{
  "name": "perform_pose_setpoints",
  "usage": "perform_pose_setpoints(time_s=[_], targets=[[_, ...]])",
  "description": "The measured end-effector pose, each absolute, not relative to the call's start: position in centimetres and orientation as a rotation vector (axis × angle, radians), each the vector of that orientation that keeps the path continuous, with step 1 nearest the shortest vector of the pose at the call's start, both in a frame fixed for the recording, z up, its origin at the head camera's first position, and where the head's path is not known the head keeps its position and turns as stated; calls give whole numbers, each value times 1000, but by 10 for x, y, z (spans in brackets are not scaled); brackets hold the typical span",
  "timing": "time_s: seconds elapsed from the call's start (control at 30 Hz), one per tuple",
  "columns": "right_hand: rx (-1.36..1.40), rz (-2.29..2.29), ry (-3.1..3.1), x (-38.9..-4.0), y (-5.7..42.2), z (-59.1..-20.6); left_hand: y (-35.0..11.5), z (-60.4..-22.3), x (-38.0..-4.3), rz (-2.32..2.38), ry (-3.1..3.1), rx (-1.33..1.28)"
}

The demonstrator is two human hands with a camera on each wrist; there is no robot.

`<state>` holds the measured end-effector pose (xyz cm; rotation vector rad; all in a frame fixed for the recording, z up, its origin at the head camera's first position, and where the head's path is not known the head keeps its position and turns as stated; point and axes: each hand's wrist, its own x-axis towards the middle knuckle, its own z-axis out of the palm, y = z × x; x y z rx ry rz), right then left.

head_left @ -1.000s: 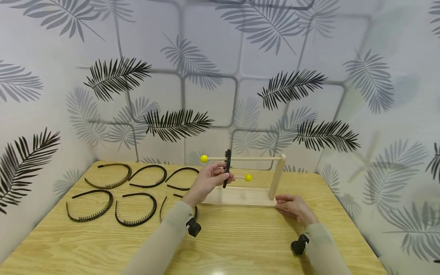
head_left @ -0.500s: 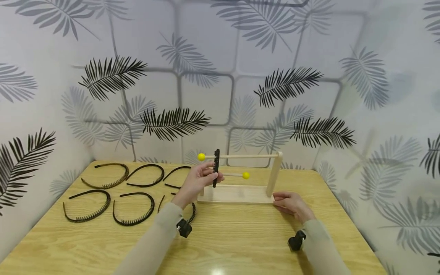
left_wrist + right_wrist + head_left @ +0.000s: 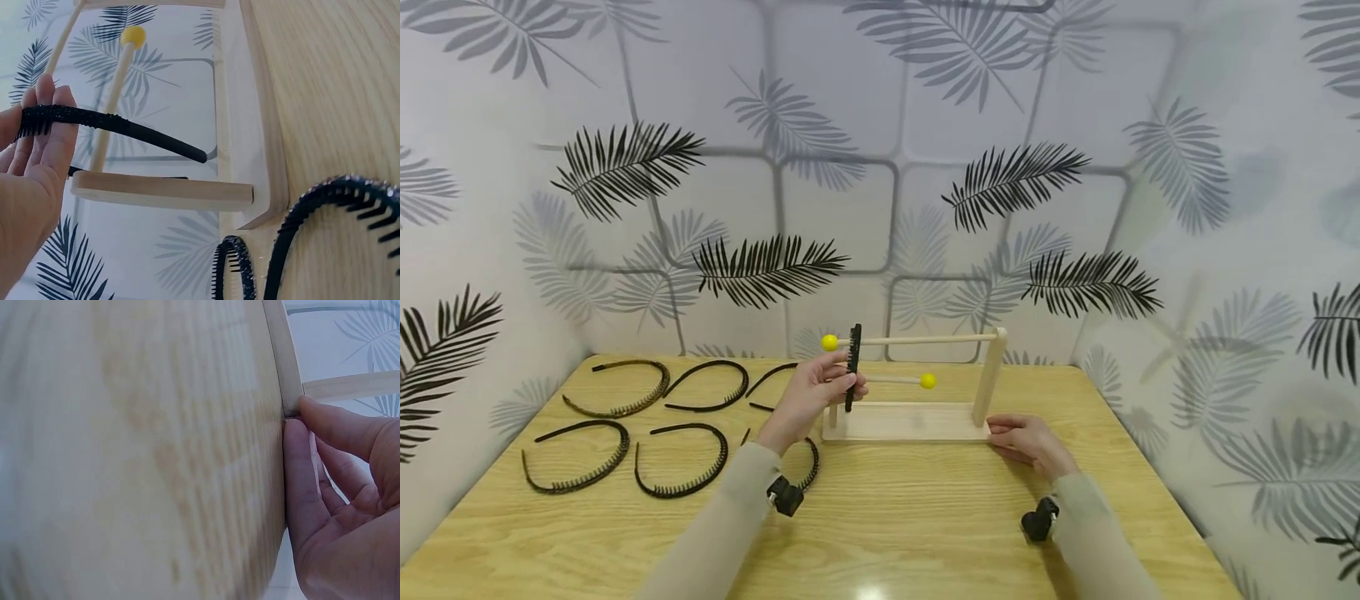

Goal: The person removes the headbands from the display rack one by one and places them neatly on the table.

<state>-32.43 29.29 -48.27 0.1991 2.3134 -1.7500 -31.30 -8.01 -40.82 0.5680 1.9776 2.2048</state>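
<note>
My left hand pinches a black toothed headband between thumb and fingers, near the left end of a wooden stand. In the left wrist view, one arm of the headband passes before the stand's lower rod; a dark tip shows behind that rod. The upper rod ends at the left in a yellow ball; the lower one has a yellow ball at its right end. My right hand holds the right end of the stand's base, thumb and fingertips at its corner.
Several dark toothed headbands lie in two rows on the left of the wooden table, among them a front-row headband and a brown one. My left forearm partly covers one headband. A leaf-patterned wall covering stands behind.
My left hand has carried the headband leftward along the lower rod, away from its yellow ball. My right hand stays at the base's right end. The whole view has shifted slightly.
</note>
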Motion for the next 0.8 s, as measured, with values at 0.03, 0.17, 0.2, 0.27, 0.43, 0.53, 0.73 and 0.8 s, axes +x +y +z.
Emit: perform_pose_setpoints(time_s=[0.03,0.17,0.2,0.27,0.43,0.53,0.73,0.8], targets=[[202,-1754,2311,-325,292,-483,-82,-407,-312,2203,1981,562],[211,-1770,2309,-327,290,-482,-90,-401,-310,2187,2001,547],[214,-1770,2310,-326,290,-481,-91,-400,-310,2185,2001,549],[238,-1768,2312,-326,291,-481,-93,-398,-309,2180,1998,556],[250,-1758,2307,-324,291,-482,-98,-399,-310,2171,2007,560],[253,-1756,2308,-324,291,-482,-102,-400,-311,2157,2038,566],[265,-1741,2317,-324,291,-481,-109,-403,-311,2177,2062,550],[260,-1737,2321,-324,291,-481,-111,-403,-311,2177,2070,541]])
